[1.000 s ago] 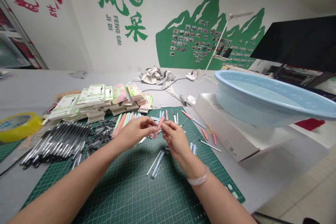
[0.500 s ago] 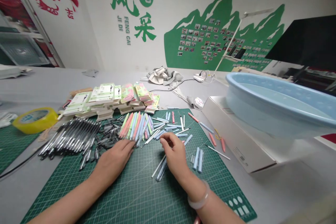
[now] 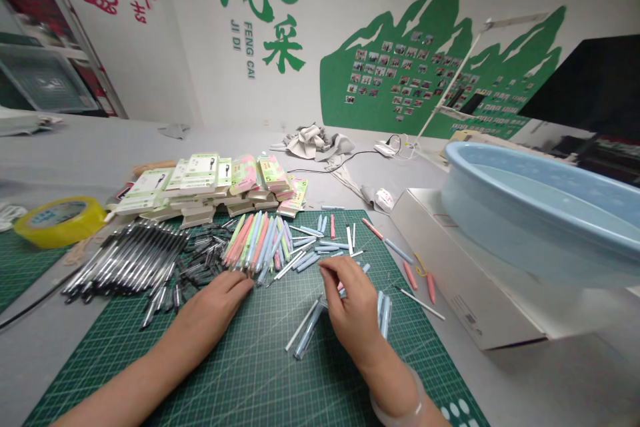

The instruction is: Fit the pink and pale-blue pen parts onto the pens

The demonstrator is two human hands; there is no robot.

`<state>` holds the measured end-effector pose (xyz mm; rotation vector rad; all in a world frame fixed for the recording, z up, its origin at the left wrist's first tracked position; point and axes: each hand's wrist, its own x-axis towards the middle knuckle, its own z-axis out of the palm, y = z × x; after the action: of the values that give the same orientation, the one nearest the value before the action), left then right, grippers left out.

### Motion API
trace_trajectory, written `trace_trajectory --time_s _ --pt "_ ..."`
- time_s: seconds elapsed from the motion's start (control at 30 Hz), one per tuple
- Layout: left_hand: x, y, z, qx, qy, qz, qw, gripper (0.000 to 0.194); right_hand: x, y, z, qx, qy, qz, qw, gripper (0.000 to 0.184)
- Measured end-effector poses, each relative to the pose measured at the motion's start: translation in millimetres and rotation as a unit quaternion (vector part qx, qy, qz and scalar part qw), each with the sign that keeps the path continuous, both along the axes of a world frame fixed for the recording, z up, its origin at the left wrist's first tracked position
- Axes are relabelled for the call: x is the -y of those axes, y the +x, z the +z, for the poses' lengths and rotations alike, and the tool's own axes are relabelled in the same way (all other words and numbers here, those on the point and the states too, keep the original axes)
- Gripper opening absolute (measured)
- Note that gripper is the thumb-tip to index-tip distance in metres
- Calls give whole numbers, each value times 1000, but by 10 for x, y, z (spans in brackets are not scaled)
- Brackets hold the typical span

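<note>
My left hand (image 3: 213, 303) rests on the green cutting mat (image 3: 240, 373), fingers stretched out against the lower ends of a row of pastel pens (image 3: 257, 243). To its left lies a pile of clear-barrelled black pens (image 3: 133, 257), with small dark pen parts (image 3: 205, 257) beside them. My right hand (image 3: 353, 303) hovers over the mat with thumb and fingers curled into a pinch; whatever is between the fingertips, if anything, is too small to make out. Under and beside it are clear blue pen barrels (image 3: 309, 332), a white refill (image 3: 300, 330) and more blue barrels (image 3: 387, 313).
Stacked pen boxes (image 3: 200, 177) stand behind the pens. A yellow tape roll (image 3: 60, 220) sits at the left. On the right, a blue basin (image 3: 525, 220) rests on a white box (image 3: 450, 273). Loose blue pen parts (image 3: 330, 247) and red pieces (image 3: 431, 287) are scattered about.
My right hand has moved slightly right, now partly covering the blue barrels there. My left hand stays by the pastel pens. The camera view has shifted a little.
</note>
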<state>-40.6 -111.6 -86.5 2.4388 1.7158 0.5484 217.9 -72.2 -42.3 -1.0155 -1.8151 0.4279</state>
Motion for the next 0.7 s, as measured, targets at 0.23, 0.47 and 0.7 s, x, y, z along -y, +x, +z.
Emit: trace_trajectory --time_s 0.23,0.47,0.7 --pt "109 92 140 38 -71 -107 991 27 113 462 413 163 -262 269 912 16" --pt "197 157 305 81 -103 -36 991 24 572 567 162 371 -223 375 820 21" --pt "328 293 250 16 -133 -33 990 25 716 506 -156 448 -128 337 818 10"
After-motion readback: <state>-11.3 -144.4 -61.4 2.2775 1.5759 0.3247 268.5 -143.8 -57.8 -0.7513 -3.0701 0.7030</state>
